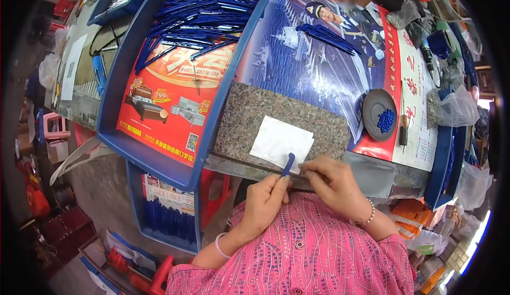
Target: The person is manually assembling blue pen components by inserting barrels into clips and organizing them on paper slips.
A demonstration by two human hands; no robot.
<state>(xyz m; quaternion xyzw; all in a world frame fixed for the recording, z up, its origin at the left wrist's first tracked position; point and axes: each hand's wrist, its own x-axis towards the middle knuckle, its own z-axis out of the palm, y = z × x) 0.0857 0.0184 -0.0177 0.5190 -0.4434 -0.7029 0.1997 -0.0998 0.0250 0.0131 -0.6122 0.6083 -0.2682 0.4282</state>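
My left hand (268,197) is closed round a slim blue piece (288,163), whose rounded, bent end sticks up past the thumb; I cannot tell its kind. Just to the right, my right hand (334,181) has thumb and forefinger brought together near that piece. Whatever those fingertips may hold is too small to make out. Both hands are at the front edge of a speckled stone slab (324,127). White paper (276,142) lies on the slab, partly behind the blue piece. Small blue bits (387,121) are heaped in a round dark dish (370,118) to the right.
A large blue tray (229,77) on the left holds many slim blue pieces (207,16). More such pieces (329,39) lie on the poster beyond the slab. A dark-handled tool (404,134) lies beside the dish. Below the table edge, a second blue tray (167,242) holds blue pieces.
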